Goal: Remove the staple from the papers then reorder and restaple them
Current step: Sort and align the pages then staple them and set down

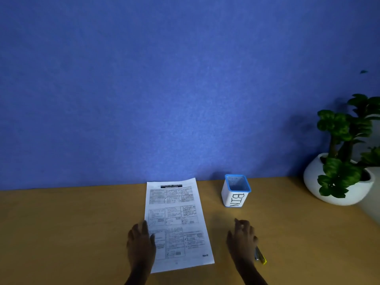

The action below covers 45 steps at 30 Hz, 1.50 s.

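A printed stack of papers (178, 221) lies flat on the wooden desk (72, 233), its far end touching the blue wall. My left hand (140, 243) rests flat on the sheet's left edge, fingers straight. To the right of the papers my right hand (242, 237) hovers over the bare desk with fingers loosely spread and holds nothing. A yellow stapler (260, 256) lies on the desk just right of that hand, partly hidden by it. No staple can be made out on the papers.
A small white mesh cup with a blue rim, labelled BIN (236, 191), stands behind my right hand near the wall. A white pot with a green plant (341, 161) sits at the far right. The blue wall (164, 89) closes the back.
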Motion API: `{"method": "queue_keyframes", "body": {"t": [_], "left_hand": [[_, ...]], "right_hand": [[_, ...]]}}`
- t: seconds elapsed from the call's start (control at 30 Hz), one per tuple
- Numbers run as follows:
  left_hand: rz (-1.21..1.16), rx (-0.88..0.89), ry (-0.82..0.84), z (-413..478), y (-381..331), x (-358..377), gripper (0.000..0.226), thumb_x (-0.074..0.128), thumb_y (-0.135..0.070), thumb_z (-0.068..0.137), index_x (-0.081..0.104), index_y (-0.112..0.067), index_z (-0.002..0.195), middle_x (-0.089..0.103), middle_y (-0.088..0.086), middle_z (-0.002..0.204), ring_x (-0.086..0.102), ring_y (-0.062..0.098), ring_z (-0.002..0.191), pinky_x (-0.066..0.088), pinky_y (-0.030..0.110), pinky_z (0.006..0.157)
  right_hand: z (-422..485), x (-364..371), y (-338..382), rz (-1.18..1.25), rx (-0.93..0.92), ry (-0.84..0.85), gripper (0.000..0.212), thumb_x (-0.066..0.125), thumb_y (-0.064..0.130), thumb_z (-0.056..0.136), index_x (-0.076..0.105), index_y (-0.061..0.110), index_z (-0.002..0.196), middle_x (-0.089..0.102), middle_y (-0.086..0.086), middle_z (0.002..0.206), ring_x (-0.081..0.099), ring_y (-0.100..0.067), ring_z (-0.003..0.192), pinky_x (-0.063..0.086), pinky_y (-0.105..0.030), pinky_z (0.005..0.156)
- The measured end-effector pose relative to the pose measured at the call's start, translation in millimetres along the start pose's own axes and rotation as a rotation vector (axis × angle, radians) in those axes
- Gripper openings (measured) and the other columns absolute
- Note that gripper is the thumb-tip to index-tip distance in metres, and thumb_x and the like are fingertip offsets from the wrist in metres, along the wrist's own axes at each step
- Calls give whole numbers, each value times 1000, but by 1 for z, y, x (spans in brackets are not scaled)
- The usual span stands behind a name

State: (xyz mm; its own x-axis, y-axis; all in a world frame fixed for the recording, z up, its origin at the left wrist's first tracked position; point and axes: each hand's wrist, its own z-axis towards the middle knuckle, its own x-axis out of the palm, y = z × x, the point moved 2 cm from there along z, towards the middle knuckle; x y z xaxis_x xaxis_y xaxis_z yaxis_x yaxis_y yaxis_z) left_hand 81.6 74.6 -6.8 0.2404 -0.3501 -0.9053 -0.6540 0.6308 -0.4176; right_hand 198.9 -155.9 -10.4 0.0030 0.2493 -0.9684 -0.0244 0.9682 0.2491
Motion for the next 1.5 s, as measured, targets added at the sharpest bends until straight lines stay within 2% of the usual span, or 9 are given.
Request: {"method": "queue_keyframes", "body": {"t": [0.07,0.17,0.4,0.6,0.77,0.9,1.0,1.07,1.5], "left_hand": [[18,128,-11,-6,-4,3,41,42,-25,94,55,4,120,57,34,120,54,50,110,51,55,84],[133,253,62,-12,-4,11,78,1,-41,96,66,3,104,67,32,102,66,47,88,56,51,62],[186,354,41,-7,-5,22,83,-3,-42,95,66,3,103,67,31,103,67,45,87,56,51,61],[134,330,62,-1,-10,23,84,-5,-41,95,67,3,102,68,30,102,68,43,87,56,51,62],[147,309,77,4,-13,18,88,-8,-44,93,64,4,106,66,30,107,67,42,93,56,50,69],[115,280,51,16,-8,19,116,-37,-65,61,26,-7,140,26,25,148,30,38,136,29,46,110],[136,269,100,17,-8,19,90,-11,-50,91,60,1,114,62,28,116,64,40,102,55,49,78],[142,284,95,16,-9,18,82,-3,-41,96,67,0,103,69,25,104,69,37,89,57,47,65],[181,311,47,23,-5,28,80,-2,-40,96,68,0,102,69,24,105,69,36,92,57,45,68]], "right_hand": [[-1,-3,-19,-18,94,3,51,44,37,89,35,20,136,41,-2,137,41,-21,125,40,-36,99],[-3,-1,-38,1,191,47,54,45,42,88,35,19,135,43,-5,133,41,-24,123,40,-36,96],[-4,3,-40,-15,39,77,39,36,21,97,38,15,135,45,-7,130,46,-22,119,46,-30,94],[6,7,4,132,-95,69,36,42,19,97,43,8,131,47,-13,130,49,-24,116,48,-30,94],[22,13,48,103,-184,88,37,41,21,97,41,9,132,46,-12,132,47,-24,119,46,-30,95],[37,20,74,70,-202,89,35,41,18,96,43,7,129,46,-13,131,47,-26,119,47,-31,94],[47,22,82,62,-193,73,34,39,16,96,45,5,127,47,-13,130,47,-26,120,47,-31,95],[52,23,84,59,-180,67,33,38,15,96,46,5,127,48,-14,130,47,-27,120,47,-31,94],[60,34,84,45,-170,106,35,41,20,96,44,4,128,45,-15,132,46,-27,122,46,-33,95]]}}
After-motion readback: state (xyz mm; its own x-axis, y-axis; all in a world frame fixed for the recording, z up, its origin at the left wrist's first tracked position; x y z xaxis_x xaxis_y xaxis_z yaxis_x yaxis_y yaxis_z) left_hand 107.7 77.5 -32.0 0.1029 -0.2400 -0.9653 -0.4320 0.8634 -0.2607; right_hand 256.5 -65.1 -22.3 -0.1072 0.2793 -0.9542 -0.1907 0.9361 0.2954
